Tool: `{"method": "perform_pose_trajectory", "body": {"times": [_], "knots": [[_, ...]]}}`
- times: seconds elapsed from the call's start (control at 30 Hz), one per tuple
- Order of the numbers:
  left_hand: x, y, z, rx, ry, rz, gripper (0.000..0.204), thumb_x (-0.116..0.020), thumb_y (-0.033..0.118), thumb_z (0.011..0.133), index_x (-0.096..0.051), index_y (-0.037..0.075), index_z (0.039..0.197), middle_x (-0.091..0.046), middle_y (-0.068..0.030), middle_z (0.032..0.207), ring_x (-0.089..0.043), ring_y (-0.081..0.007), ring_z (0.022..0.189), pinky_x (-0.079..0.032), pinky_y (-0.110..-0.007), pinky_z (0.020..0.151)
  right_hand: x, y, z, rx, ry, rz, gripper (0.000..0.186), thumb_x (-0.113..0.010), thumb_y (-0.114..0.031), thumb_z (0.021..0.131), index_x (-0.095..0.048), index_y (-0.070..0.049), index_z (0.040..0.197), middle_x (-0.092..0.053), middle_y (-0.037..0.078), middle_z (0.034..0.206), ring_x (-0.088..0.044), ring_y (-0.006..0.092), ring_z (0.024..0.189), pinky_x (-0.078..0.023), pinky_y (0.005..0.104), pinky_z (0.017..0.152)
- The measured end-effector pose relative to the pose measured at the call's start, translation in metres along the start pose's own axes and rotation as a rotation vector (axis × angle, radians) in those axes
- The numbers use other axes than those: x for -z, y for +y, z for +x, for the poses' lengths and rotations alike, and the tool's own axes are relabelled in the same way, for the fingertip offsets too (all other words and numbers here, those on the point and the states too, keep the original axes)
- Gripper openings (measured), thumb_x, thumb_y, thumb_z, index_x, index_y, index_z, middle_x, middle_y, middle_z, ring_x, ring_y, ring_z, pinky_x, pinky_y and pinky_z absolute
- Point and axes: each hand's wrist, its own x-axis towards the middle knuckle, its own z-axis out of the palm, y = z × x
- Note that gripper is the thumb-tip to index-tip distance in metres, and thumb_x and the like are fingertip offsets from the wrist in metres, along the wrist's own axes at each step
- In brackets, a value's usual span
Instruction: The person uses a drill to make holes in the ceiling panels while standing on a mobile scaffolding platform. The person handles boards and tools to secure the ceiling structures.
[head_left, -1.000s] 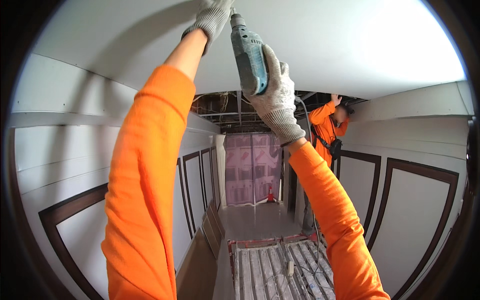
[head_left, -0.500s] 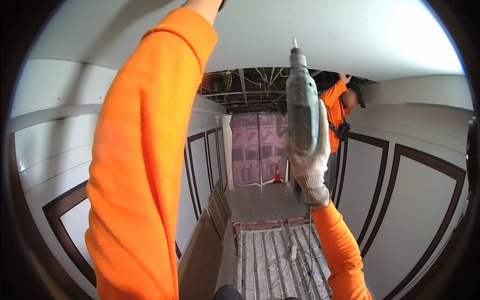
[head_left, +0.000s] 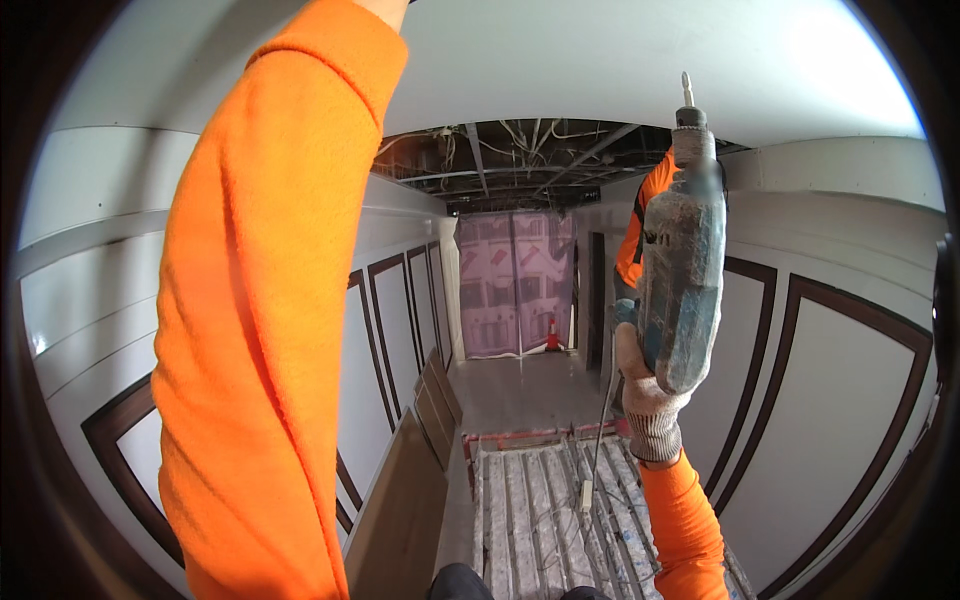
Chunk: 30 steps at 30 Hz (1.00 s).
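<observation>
My right hand (head_left: pixel 655 405), in a pale work glove with a ribbed cuff, grips a dusty teal-and-grey power drill (head_left: pixel 688 265). The drill stands nearly upright, its bit (head_left: pixel 687 90) pointing up, overlapping the white ceiling panel (head_left: pixel 560 70) in the view; whether the tip touches cannot be told. Raised high on the left is my left arm in an orange sleeve (head_left: pixel 265 300). Only its bare wrist (head_left: pixel 388 8) shows at the top edge, so the hand and anything it holds are out of sight.
Behind the drill a co-worker's orange sleeve (head_left: pixel 630 250) partly shows. Ahead, the ceiling (head_left: pixel 500 155) is open to framing and wires. Below lies a ridged platform (head_left: pixel 520 520) with a cord and a pale connector (head_left: pixel 586 495). Boards (head_left: pixel 400 500) lean left; a traffic cone (head_left: pixel 552 335) stands far off.
My right hand has moved right and slightly down with the drill, which now covers much of the co-worker. My left arm has shifted a little left and up.
</observation>
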Motion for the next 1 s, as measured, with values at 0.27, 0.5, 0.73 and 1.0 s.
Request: {"method": "perform_pose_trajectory", "body": {"times": [0.27, 0.5, 0.73, 1.0], "knots": [[0.031, 0.003, -0.023, 0.204, 0.065, -0.588, 0.045, -0.056, 0.038, 0.102, -0.076, -0.001, 0.107, -0.076, -0.0203, 0.105, -0.074, -0.0319, 0.098, -0.057, -0.045, 0.084, -0.001, -0.009, 0.003, 0.180, 0.110, -0.237, 0.091, -0.081, -0.022, 0.074, -0.041, -0.001, 0.153, -0.058, 0.018, 0.139, -0.061, 0.0303, 0.124, -0.050, 0.0417, 0.106], [0.064, 0.002, -0.006, 0.331, -0.106, -0.732, 0.050, -0.052, 0.045, 0.104, -0.070, -0.001, 0.110, -0.071, -0.0181, 0.109, -0.068, -0.0292, 0.098, -0.053, -0.042, 0.087, -0.014, -0.015, 0.010, 0.161, 0.000, -0.175, 0.097, -0.078, -0.026, 0.079, -0.032, -0.001, 0.160, -0.047, 0.022, 0.155, -0.048, 0.0327, 0.145, -0.039, 0.0415, 0.119], [0.007, 0.010, -0.013, 0.511, -0.123, -1.079, 0.026, -0.066, 0.026, 0.084, -0.056, 0.006, 0.071, -0.060, -0.0067, 0.060, -0.058, -0.0198, 0.055, -0.049, -0.035, 0.056, -0.031, -0.033, 0.020, 0.164, -0.074, 0.287, 0.078, -0.063, -0.008, 0.093, -0.030, -0.010, 0.164, -0.053, 0.009, 0.146, -0.063, 0.0201, 0.119, -0.058, 0.0319, 0.093], [0.051, 0.004, -0.030, 0.575, -0.327, -1.304, 0.015, -0.061, 0.012, 0.090, -0.064, 0.002, 0.078, -0.066, -0.0086, 0.065, -0.062, -0.0168, 0.053, -0.049, -0.031, 0.048, -0.040, -0.044, 0.027, 0.135, -0.101, 0.238, 0.081, -0.067, -0.009, 0.090, -0.030, -0.008, 0.163, -0.056, 0.009, 0.139, -0.063, 0.0185, 0.113, -0.061, 0.0332, 0.088]]}}
